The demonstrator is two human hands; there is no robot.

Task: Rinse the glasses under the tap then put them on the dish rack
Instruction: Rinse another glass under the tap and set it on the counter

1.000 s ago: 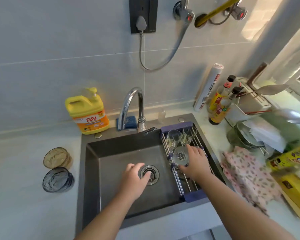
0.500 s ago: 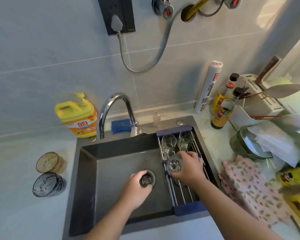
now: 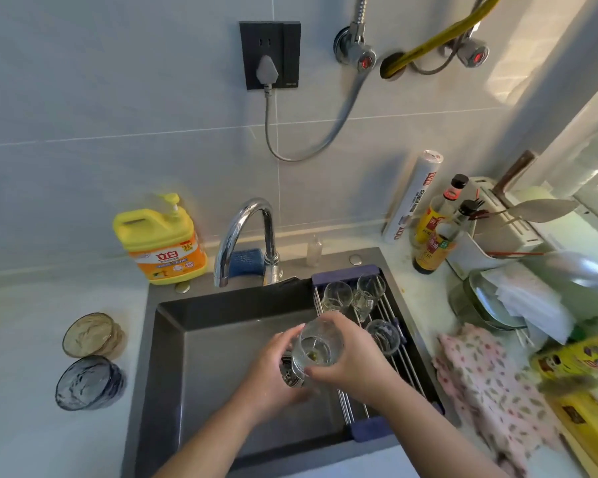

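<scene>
Both hands meet over the sink [image 3: 204,357]. The right hand [image 3: 358,369] wraps the clear glass [image 3: 320,346] from the right and the left hand [image 3: 273,374] grips its left side, the glass's mouth facing up toward the camera. The tap [image 3: 244,222] spout lies beyond, to the left. The dish rack [image 3: 370,431] sits just right of the glass, bearing three glasses [image 3: 337,296]. Farther back stands a yellow detergent bottle [image 3: 163,243] — label legible: 立白.
</scene>
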